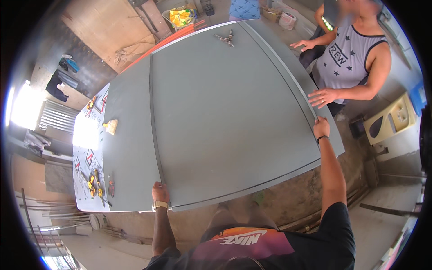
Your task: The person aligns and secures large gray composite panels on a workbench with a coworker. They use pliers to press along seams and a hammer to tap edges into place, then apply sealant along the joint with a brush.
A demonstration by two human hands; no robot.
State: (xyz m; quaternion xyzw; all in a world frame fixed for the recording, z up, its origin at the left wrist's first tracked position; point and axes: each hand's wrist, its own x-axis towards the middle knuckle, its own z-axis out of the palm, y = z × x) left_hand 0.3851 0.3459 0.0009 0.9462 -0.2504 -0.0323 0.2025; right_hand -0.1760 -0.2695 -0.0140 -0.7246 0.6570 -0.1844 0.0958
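A large flat grey panel (234, 112) with dark lines along its sides lies across the worktable in front of me. My left hand (160, 192) is closed on its near left corner, beside the long dark seam (155, 112). At the right edge, my right hand (321, 128) is a fist around the panel's pale rim. Both arms are stretched out and wide apart. What the fingertips do under the edges is hidden. Left of the seam lies another grey surface (128, 135).
Beyond the right edge sits a person (348, 63), palms over the panel. A paintbrush (110, 126), pliers (111, 185) and yellow-black power tools (94, 183) lie at left. A dark metal clamp-like tool (226, 38) rests at the far end. A beige plastic piece (390, 118) stands right.
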